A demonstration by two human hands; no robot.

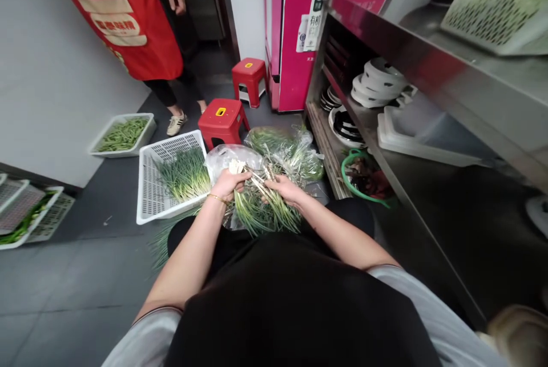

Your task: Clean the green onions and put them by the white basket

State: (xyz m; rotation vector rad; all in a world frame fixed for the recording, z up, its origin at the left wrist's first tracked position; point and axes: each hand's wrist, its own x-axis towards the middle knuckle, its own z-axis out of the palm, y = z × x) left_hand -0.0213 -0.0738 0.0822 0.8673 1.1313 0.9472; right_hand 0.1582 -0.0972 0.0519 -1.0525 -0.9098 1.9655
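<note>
A bunch of green onions with white root ends lies across my lap. My left hand grips the white ends of the bunch. My right hand holds a few stalks of the same bunch just to the right. Behind my hands sits a clear plastic bag stuffed with more greens. To the left, a white perforated basket on the floor holds a pile of green onions.
A red stool stands behind the basket, another red stool farther back. A person in a red apron stands at the far left. White trays of green beans line the wall. A steel shelf with plates is on the right.
</note>
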